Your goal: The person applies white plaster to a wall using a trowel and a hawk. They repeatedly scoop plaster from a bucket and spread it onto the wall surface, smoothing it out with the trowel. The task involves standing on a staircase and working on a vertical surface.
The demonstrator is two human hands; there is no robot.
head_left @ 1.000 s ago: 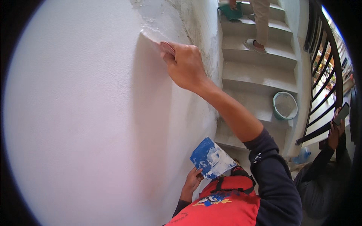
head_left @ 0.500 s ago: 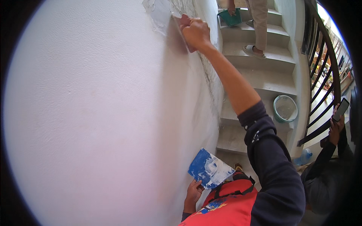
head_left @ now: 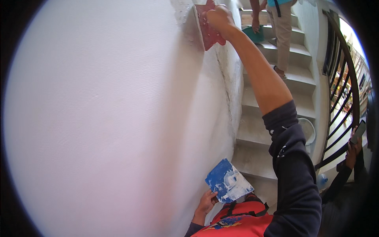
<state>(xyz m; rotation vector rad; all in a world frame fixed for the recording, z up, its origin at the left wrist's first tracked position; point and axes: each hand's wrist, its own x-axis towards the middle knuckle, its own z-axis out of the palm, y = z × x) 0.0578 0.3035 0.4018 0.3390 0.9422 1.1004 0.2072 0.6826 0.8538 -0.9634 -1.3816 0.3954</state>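
Observation:
My right hand is closed round a red plastering trowel, its long edge against the white wall high up. Near the blade's top left lies a patch of grey-white plaster on the wall. Low down by my waist, my left hand grips the edge of a blue plasterer's board. White filler is smeared over the board's right half.
Concrete stairs climb beside the wall. Another person stands up there with a green bucket. A pale bucket sits behind my right arm, near a dark curved railing. Lower right, someone holds a phone.
My right hand and the trowel have shifted right and up along the wall, and the blade has turned to show more of its red back. The view has moved; the board stays in my left hand.

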